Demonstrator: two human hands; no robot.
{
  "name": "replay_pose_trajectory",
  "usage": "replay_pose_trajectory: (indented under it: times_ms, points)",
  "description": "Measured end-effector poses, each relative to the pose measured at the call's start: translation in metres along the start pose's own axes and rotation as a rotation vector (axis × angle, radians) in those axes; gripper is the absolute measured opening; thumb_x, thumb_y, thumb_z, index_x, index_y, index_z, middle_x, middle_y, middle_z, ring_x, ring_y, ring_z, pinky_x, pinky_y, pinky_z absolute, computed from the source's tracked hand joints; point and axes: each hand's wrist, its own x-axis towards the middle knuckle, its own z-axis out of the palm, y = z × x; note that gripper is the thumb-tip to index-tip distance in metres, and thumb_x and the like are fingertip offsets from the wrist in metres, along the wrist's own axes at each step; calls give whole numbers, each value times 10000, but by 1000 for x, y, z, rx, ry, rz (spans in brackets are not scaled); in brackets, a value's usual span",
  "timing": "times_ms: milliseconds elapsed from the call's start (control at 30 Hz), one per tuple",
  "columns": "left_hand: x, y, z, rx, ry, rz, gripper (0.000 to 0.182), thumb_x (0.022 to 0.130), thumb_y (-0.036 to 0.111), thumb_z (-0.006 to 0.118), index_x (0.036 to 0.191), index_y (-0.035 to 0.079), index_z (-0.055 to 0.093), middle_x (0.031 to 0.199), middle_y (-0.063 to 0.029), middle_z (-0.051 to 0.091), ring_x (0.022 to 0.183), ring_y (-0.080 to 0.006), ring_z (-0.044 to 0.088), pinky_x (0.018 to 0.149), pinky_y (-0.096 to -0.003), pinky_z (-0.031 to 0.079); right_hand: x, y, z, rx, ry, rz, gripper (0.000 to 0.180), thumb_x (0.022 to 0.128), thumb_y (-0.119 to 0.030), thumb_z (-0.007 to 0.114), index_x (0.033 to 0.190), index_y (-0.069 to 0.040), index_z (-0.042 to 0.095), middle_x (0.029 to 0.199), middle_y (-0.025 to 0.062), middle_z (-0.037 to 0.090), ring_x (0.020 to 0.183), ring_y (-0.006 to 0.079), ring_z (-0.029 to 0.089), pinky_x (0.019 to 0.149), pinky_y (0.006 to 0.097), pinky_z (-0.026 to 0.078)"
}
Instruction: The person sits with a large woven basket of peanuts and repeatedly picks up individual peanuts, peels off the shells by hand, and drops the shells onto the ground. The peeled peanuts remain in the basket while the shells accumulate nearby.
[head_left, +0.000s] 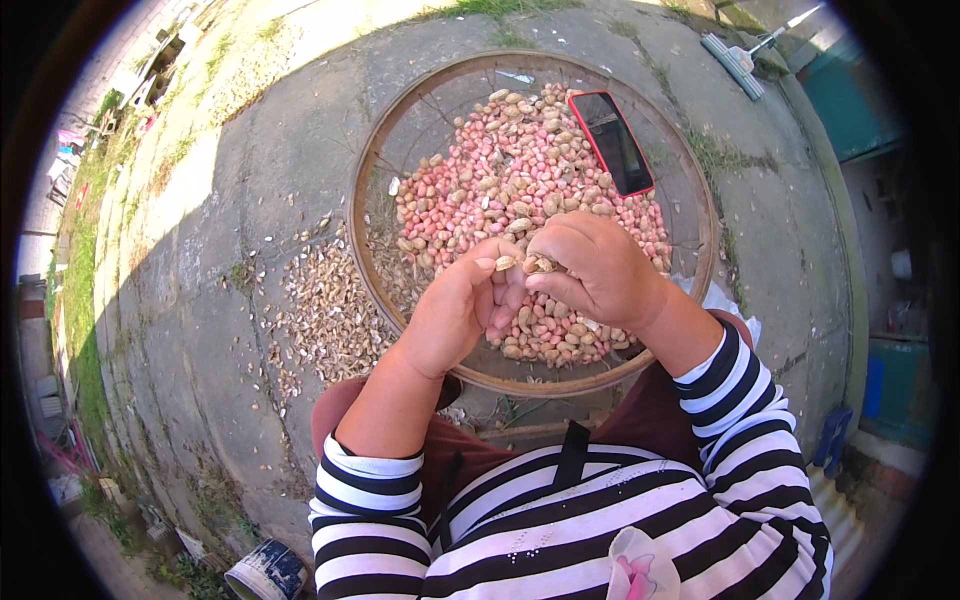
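Observation:
My left hand (480, 300) pinches a piece of peanut shell (505, 262) between thumb and finger. Close beside it, my right hand (600, 266) grips a cracked peanut pod (538, 264), with something brownish showing in its opening. Both hands are held over a round, wood-rimmed sieve (361, 225) with a mesh bottom. A heap of pink shelled peanuts (487, 172) mixed with whole tan pods lies in the sieve. The sieve's near rim is by my knees.
A smartphone with a red case (613, 142) rests on the heap's right side. Discarded peanut shells (330, 307) lie on the concrete ground (292, 150) left of the sieve. A squeegee-like mop (733, 66) is at upper right, a dirty bucket (266, 570) at lower left.

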Motion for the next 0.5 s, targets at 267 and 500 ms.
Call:
replay_pose_trajectory:
  times_ms: [267,500]
  points:
    - [2,-1,-1,419,26,5,272,1024,342,493,916,102,563,761,24,526,571,-42,376,490,-204,284,-3,2,3,-139,-108,-27,214,870,-242,687,883,-69,562,799,99,583,776,315,613,697,412,495]
    - [2,-4,-4,144,26,-40,206,1031,291,521,955,106,569,803,26,542,614,-49,421,511,-205,319,-4,2,7,-45,-72,45,151,888,-185,645,887,-67,551,797,121,578,764,346,604,692,440,486]
